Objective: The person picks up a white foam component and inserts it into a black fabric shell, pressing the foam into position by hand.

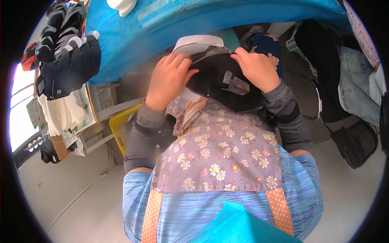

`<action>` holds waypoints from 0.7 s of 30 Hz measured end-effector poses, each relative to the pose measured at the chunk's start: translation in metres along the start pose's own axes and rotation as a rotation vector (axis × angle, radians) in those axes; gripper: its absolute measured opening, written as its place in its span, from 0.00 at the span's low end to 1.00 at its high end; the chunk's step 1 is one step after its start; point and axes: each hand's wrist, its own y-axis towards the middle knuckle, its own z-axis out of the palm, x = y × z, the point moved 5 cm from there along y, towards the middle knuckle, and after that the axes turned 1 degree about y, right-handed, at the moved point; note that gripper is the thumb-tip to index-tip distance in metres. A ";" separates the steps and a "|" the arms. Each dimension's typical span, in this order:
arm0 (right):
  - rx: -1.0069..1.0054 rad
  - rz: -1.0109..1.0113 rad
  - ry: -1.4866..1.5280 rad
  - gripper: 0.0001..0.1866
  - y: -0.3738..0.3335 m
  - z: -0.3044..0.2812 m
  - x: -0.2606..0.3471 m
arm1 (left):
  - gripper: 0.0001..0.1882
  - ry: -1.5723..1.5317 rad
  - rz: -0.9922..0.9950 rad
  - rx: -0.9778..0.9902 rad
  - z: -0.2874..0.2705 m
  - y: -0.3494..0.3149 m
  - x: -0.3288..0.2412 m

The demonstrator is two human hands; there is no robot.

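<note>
A black shoe upper (214, 83) with a pale label and a greyish patch on its inner side is stretched between my hands above my lap. My left hand (170, 79) has its fingers curled over the left edge, thumb pointing across the black fabric. At the top right edge, my right hand (257, 69) pinches the rim between thumb and fingers. A whitish curved piece (199, 40) shows just beyond the upper; whether it is joined to it I cannot tell. The upper's lower part lies against my flowered apron (219, 154).
A blue-covered table (227, 16) with a white object (122, 5) stands ahead. Several black and grey shoe uppers (69, 73) hang at left above white pieces (65, 111). A yellow basket (121, 125) sits beside my left arm. Jeans (356, 81) and a black bag (354, 146) are at right.
</note>
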 end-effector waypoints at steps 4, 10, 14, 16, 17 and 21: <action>-0.038 0.000 -0.005 0.14 -0.002 0.000 -0.001 | 0.11 -0.015 -0.142 0.100 -0.013 -0.001 -0.022; -0.078 -0.136 0.054 0.15 -0.004 -0.007 0.006 | 0.11 0.090 -0.217 -0.219 -0.024 0.007 0.012; -0.094 -0.133 0.129 0.14 -0.004 -0.009 0.004 | 0.10 -0.349 -0.395 -0.229 -0.008 -0.003 0.028; -0.003 -0.074 0.122 0.14 0.002 -0.023 0.007 | 0.10 -0.609 -0.539 -0.128 0.000 -0.007 0.034; 0.090 -0.014 0.116 0.14 0.005 -0.024 0.009 | 0.11 -0.619 -0.510 -0.124 -0.001 -0.007 0.032; -0.027 -0.030 0.511 0.17 0.023 -0.021 0.022 | 0.12 -0.723 -0.530 -0.070 -0.006 -0.003 0.019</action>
